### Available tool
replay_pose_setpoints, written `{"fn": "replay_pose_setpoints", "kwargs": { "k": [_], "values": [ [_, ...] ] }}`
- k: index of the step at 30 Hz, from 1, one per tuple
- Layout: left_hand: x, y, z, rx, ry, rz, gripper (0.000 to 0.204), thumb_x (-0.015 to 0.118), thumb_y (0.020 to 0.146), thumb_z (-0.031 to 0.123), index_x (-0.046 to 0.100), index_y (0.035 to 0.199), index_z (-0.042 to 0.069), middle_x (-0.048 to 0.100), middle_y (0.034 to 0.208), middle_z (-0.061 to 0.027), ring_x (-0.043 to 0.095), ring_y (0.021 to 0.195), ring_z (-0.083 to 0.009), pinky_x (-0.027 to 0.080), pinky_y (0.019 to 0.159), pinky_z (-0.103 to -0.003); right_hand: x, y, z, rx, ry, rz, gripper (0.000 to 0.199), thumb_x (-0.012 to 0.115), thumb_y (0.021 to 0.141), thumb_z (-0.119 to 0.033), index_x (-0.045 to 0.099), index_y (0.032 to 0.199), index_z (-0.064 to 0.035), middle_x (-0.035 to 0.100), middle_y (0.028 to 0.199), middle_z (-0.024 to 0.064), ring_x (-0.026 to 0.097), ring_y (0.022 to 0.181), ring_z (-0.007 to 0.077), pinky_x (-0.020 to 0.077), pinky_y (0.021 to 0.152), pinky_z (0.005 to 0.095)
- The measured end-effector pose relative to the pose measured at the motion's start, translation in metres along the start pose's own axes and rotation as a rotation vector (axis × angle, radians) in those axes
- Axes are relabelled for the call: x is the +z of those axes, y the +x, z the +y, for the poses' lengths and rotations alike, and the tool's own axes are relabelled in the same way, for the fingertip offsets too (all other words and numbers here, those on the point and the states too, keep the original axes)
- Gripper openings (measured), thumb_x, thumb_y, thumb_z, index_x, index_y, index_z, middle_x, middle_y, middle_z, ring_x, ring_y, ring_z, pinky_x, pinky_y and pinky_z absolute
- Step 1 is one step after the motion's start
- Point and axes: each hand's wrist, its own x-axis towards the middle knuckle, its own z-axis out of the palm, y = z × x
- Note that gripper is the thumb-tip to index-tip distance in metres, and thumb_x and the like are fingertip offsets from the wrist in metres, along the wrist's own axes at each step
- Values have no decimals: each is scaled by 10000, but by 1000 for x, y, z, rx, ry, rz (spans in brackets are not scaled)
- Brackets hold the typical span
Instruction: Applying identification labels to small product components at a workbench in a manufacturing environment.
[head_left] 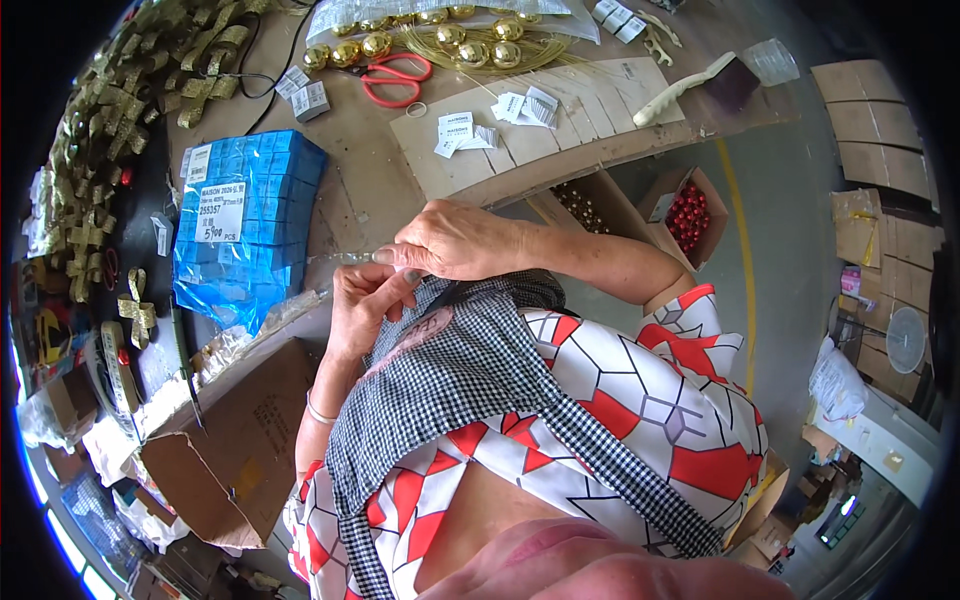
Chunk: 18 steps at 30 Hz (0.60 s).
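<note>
At the near edge of the brown cardboard-covered bench [370,190], both hands work a thin strip of clear plastic film [345,259].

The right hand [455,240] pinches the strip's end between thumb and closed fingers; the left hand [365,305], just beneath and touching it, curls its fingers shut around the same clear film. The strip runs left toward a blue plastic-wrapped block of small boxes [245,220] by the bench's left edge. Red-handled scissors [395,78] and shiny gold ball ornaments [440,40] lie toward the far edge.
</note>
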Motion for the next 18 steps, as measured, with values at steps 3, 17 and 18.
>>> {"fn": "replay_pose_setpoints", "kwargs": {
  "k": [3, 17, 18],
  "values": [
    [0, 0, 0, 53, -27, -41, 172, 623, 803, 139, 646, 713, -5, 586, 544, -31, 459, 420, -39, 336, 385, -169, 3, 5, -3, 26, 126, -116, 503, 395, 916, -331, 604, 633, 28, 597, 546, 125, 581, 487, 225, 462, 524, 326],
    [-6, 13, -8, 33, -341, -215, 191, 630, 801, 171, 641, 783, -19, 627, 647, -87, 556, 474, -99, 439, 425, -196, 11, 8, -5, 279, 663, -39, 520, 427, 913, -314, 580, 547, 22, 571, 484, 98, 563, 423, 152, 426, 419, 268],
    [-2, 13, -9, 42, -427, -185, 212, 611, 814, 179, 636, 791, -31, 624, 646, -107, 562, 480, -114, 441, 426, -207, 14, 7, 0, 306, 800, -17, 520, 440, 906, -324, 575, 544, 26, 562, 475, 105, 549, 400, 157, 414, 402, 254]
  ]
}}
